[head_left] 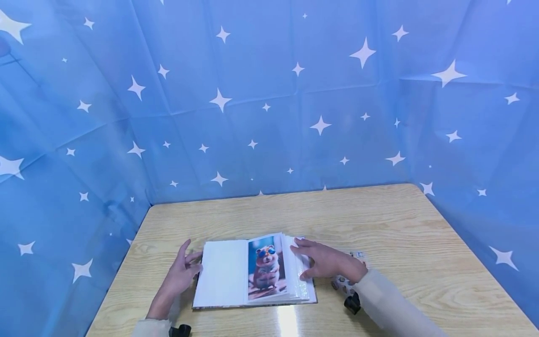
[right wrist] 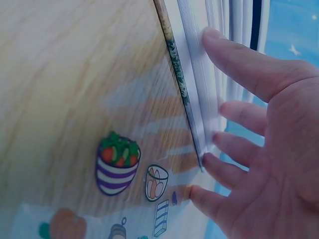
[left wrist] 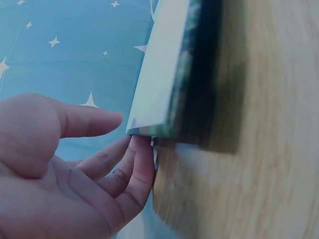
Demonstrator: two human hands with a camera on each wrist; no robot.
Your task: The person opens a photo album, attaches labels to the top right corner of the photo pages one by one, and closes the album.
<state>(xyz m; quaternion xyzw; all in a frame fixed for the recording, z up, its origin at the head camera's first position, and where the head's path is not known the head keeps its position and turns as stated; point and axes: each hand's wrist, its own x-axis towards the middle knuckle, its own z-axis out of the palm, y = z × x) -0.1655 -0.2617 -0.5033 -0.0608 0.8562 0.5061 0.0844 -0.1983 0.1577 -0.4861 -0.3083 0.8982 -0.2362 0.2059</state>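
A photo album (head_left: 221, 274) lies spread on the wooden table, a blank white page at its left. On its right side is a photo (head_left: 267, 269) of a hamster-like animal in blue sunglasses. My left hand (head_left: 178, 274) is at the album's left edge. In the left wrist view its fingers (left wrist: 142, 164) touch the cover's edge from below, while the thumb stands apart from it. My right hand (head_left: 326, 260) rests with spread fingers along the outer edges of the right-hand pages (right wrist: 192, 50). Its thumb touches the page edges in the right wrist view.
Under and beside my right forearm lies a clear sticker sheet (head_left: 360, 255); its stickers include a striped basket of vegetables (right wrist: 117, 167) and a pumpkin (right wrist: 67, 224). Blue cloth (head_left: 269, 117) with white stars hangs around the table's back and sides. Light glares off the wooden table (head_left: 288, 320) in front.
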